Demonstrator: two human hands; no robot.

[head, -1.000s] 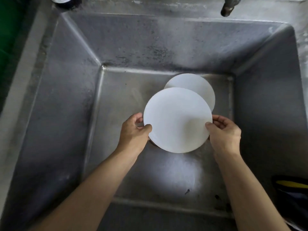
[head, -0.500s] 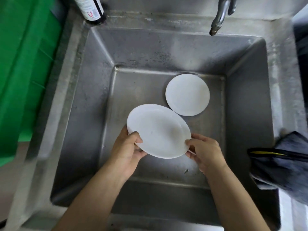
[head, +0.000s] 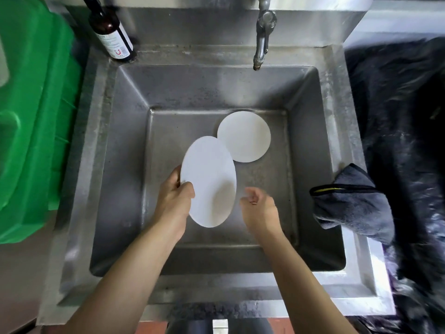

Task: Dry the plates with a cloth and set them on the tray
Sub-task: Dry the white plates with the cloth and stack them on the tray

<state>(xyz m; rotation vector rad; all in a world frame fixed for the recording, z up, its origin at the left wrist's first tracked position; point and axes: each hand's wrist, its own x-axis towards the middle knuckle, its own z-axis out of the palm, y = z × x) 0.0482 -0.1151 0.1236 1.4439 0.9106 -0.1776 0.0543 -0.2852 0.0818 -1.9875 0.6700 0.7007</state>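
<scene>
A white plate (head: 209,182) is tilted on edge above the steel sink (head: 120,179), held by my left hand (head: 173,196), whose thumb and fingers grip its left rim. My right hand (head: 258,206) hovers just right of that plate with loosely curled fingers, holding nothing and blurred by motion. A second white plate (head: 244,136) lies flat on the sink floor behind. A dark grey cloth (head: 351,203) with a yellow-trimmed edge hangs over the sink's right rim. No tray is plainly in view.
A tap (head: 262,37) overhangs the back of the sink. A dark bottle (head: 111,32) with a white label stands at the back left corner. A green plastic crate (head: 31,116) fills the left side. Dark fabric (head: 404,141) covers the right side.
My right hand has let go of the plate's right rim and drawn away. My left hand has tipped the plate steeply on edge. The camera has pulled back, showing more of the sink.
</scene>
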